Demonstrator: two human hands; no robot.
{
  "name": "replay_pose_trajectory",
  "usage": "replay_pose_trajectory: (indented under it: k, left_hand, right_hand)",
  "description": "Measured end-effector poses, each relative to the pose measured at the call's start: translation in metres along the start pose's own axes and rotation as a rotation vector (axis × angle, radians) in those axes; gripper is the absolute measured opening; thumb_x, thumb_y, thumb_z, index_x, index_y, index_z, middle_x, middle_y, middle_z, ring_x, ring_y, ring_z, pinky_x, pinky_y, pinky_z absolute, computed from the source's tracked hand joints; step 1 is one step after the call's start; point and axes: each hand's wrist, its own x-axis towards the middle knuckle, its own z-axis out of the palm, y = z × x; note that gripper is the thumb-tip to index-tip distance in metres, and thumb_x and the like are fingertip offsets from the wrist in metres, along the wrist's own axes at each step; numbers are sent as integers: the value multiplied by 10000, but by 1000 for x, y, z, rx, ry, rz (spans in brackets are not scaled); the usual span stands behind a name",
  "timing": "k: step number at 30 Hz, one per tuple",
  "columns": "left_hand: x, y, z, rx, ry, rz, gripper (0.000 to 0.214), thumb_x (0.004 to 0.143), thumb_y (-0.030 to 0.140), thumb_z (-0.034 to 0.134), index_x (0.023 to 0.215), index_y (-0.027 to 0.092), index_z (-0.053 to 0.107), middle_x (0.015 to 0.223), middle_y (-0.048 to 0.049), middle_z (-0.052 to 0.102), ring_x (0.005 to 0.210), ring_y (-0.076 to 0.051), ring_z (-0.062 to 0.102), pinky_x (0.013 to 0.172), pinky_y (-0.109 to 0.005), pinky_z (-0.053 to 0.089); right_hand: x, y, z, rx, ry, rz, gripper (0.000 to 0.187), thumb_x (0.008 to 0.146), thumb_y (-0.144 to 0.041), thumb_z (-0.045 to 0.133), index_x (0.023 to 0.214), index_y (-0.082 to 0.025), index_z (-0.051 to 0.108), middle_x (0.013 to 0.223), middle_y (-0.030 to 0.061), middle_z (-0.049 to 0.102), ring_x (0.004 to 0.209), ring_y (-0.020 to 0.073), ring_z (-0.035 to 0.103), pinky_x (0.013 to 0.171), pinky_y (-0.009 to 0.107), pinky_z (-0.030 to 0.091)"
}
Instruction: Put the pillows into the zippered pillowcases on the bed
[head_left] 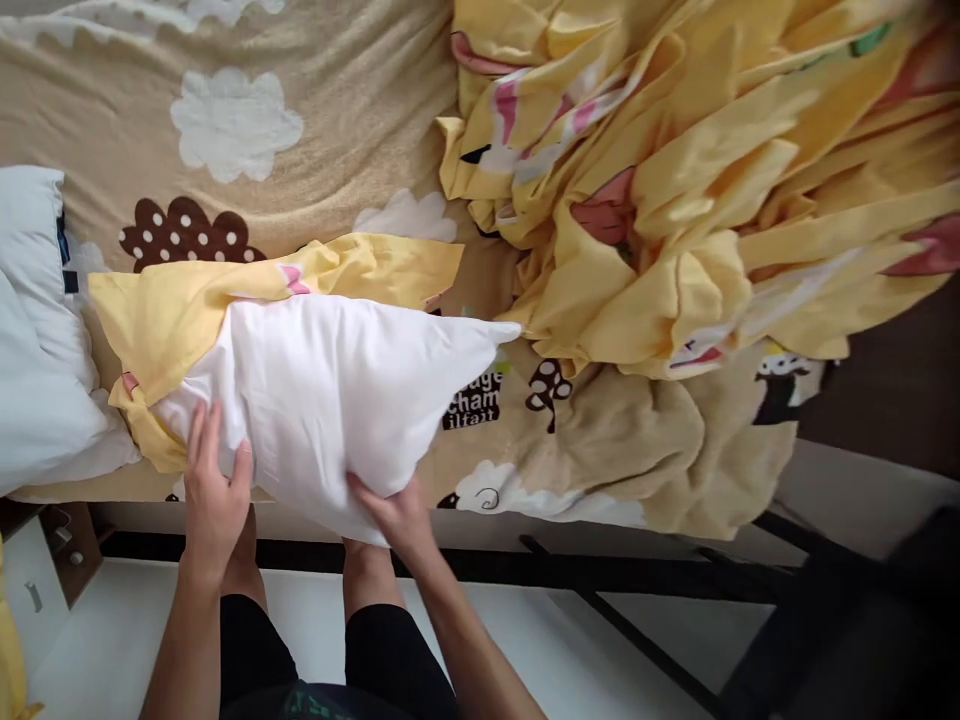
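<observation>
A white pillow [337, 390] lies across the near edge of the bed, its left end tucked into a yellow pillowcase [195, 310]. My left hand [214, 490] rests flat on the pillow's left part beside the pillowcase opening, fingers stretched out. My right hand [397, 515] grips the pillow's lower edge from underneath, fingers curled into the fabric.
A crumpled yellow duvet cover [690, 180] is heaped at the right. A beige sheet with cloud prints [232, 125] covers the bed. Another white pillow [37, 340] lies at the left. The black bed frame [600, 575] and white floor are below, with a small wooden stand [67, 550] at lower left.
</observation>
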Motion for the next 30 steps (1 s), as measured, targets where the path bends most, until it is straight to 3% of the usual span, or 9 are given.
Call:
replay_pose_trajectory:
  k: [4,6,9,14,17,20,25,28,30]
  left_hand:
    - [17,55,-1,84,-176,487,878,843,514,659,1559,286,206,1648,-138,185,1520,-315,184,1207,-549,242]
    - [39,73,10,147,-206,573,1025,771,600,699,1569,262,152,1661,-150,113,1531,-335,110,1219,-563,173]
    - [78,83,28,277,-286,590,993,790,565,678,1563,207,167,1628,-173,236,1510,-319,215,1219,-544,152]
    - [114,79,52,580,-556,670,708,765,167,570,1455,202,418,1571,-131,383,1478,-292,309,1208,-570,133]
    - [117,72,64,640,-620,775,604,670,14,470,1226,201,613,1551,-90,423,1487,-266,298,1223,-564,128]
    - [119,68,71,607,-595,820,510,635,-16,419,1024,193,672,1431,-70,572,1460,-233,357,1244,-536,142]
    - [106,77,76,563,-643,796,500,628,4,432,1019,185,685,1148,-94,733,1276,-228,580,1220,-522,276]
    - [82,92,78,477,-710,795,334,697,76,482,925,179,702,1043,-105,750,1153,-253,653,1219,-520,278]
    - [68,101,75,352,-789,743,315,812,138,429,943,199,709,1039,-67,754,1082,-232,681,1216,-491,292]
  right_hand:
    - [-16,-45,38,-202,-76,-408,201,767,-287,541,934,-194,603,905,92,632,806,255,564,721,408,473]
    - [-15,-65,49,-295,-94,-543,173,734,-175,503,873,-180,604,879,95,617,795,243,533,696,379,433]
    - [-8,-87,53,-437,-78,-642,191,664,-85,495,794,-178,600,848,101,615,783,242,500,671,364,375]
    - [-15,-84,28,-553,-128,-579,350,706,-63,505,1011,-171,637,1079,127,644,923,260,520,808,399,386]
    - [-34,-49,9,-560,-45,-401,678,745,-160,575,1410,-184,445,1395,166,528,1222,331,481,943,475,385]
    - [-57,4,-8,-483,-20,-230,796,770,-245,591,1510,-228,298,1460,168,488,1273,358,498,914,503,448]
    - [-81,45,-24,-78,-16,-178,544,776,-143,436,1288,-285,552,1012,54,711,873,253,672,681,355,520]
    - [-73,10,-25,81,108,-162,287,775,-167,448,962,-256,647,805,38,654,710,218,613,630,329,484]
    - [-57,-23,-22,168,56,-163,144,779,-202,450,727,-239,578,707,24,591,617,180,534,573,301,430]
